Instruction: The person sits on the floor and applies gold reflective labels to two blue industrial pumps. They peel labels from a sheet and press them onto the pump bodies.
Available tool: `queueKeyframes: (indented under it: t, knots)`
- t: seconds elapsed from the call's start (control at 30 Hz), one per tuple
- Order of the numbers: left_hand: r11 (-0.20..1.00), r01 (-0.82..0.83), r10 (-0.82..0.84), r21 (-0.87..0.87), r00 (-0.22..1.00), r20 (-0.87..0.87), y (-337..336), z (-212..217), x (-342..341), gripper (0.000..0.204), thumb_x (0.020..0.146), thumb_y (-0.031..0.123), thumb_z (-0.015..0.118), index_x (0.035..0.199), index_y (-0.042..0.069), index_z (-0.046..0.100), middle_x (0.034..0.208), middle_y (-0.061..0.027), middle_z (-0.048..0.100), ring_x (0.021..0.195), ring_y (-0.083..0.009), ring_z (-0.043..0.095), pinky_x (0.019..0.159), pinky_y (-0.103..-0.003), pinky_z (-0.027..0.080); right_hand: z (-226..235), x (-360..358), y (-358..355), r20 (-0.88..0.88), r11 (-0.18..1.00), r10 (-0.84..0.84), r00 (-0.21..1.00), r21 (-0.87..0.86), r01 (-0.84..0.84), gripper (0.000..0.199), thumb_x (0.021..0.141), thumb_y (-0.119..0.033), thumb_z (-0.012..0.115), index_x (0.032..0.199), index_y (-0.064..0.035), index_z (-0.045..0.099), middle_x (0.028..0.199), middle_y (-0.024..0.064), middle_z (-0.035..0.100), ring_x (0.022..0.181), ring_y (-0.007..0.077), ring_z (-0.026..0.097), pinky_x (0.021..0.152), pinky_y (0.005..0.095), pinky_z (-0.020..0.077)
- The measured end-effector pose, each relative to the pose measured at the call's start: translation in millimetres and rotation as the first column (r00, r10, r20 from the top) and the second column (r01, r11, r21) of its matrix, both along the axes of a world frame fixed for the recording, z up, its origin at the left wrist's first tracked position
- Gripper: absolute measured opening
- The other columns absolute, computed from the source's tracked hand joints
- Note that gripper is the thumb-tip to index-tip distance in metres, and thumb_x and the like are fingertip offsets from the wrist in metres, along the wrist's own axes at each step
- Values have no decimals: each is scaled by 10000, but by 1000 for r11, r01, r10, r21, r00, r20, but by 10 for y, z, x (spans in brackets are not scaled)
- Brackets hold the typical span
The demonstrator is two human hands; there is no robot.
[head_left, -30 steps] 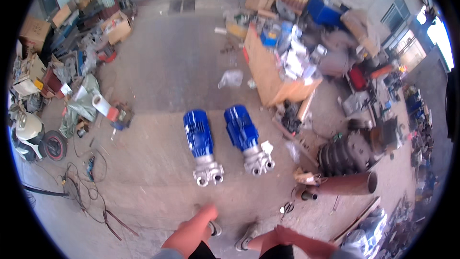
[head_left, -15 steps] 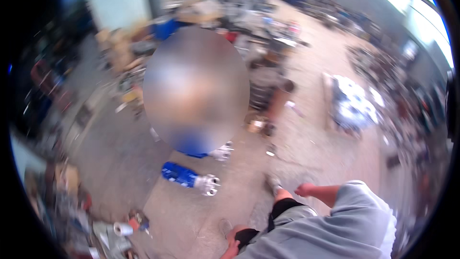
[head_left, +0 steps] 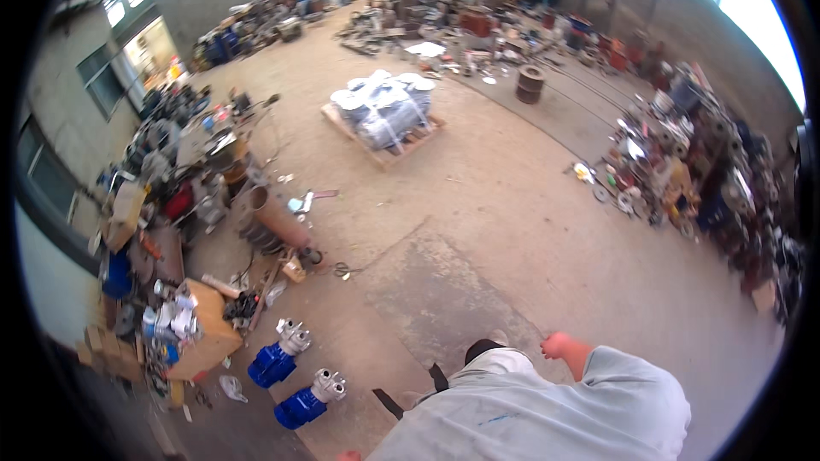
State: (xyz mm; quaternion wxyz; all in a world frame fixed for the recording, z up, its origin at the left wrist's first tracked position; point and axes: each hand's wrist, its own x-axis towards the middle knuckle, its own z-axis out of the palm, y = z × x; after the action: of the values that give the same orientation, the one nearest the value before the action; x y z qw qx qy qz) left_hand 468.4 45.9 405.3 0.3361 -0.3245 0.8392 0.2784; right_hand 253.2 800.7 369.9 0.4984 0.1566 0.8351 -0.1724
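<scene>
My right hand [head_left: 555,345] hangs beside my body, its fingers curled in with nothing visible in them. Only a sliver of my left hand [head_left: 348,456] shows at the lower edge; its fingers are hidden. On the floor ahead of my left hand lie two motor-like units, each a blue cylinder with a silvery metal head. The nearer blue unit [head_left: 301,408] lies closest to that hand, apart from it. Just beyond is the other blue unit [head_left: 273,364]. Neither hand touches anything that I can see.
A wooden pallet [head_left: 386,159] bears wrapped silvery cylinders. Piled machine parts [head_left: 184,149] line the left, with a rusty pipe [head_left: 278,216] and a cardboard box [head_left: 205,337]. Scrap heaps [head_left: 675,166] run along the right wall. A rusty drum [head_left: 530,84] stands farther off.
My view has swung to the right, so the blue units and the pallet now sit farther left in it. My left hand has mostly slipped out of the lower edge.
</scene>
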Motion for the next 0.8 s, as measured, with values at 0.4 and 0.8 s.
queueKeyframes:
  t: [0.4,0.8]
  knots:
    - [796,316,-325,516,943,-76,3922,717,-2313,434,1082,335,651,1401,47,706,1324,-118,767,1221,-221,715,1067,-363,547,-291,1635,2591,273,879,-447,852,-42,475,241,1009,-242,690,1126,-51,781,1037,95,809,831,231,785,700,389,632]
    - [537,18,229,844,959,-166,4250,2437,-1045,478,1187,359,461,1601,156,587,1629,-99,562,1515,-240,496,1272,-382,356,-21,-937,1867,143,721,-645,751,-212,659,287,1094,-258,599,1291,-66,684,1156,112,775,906,244,760,685,398,605]
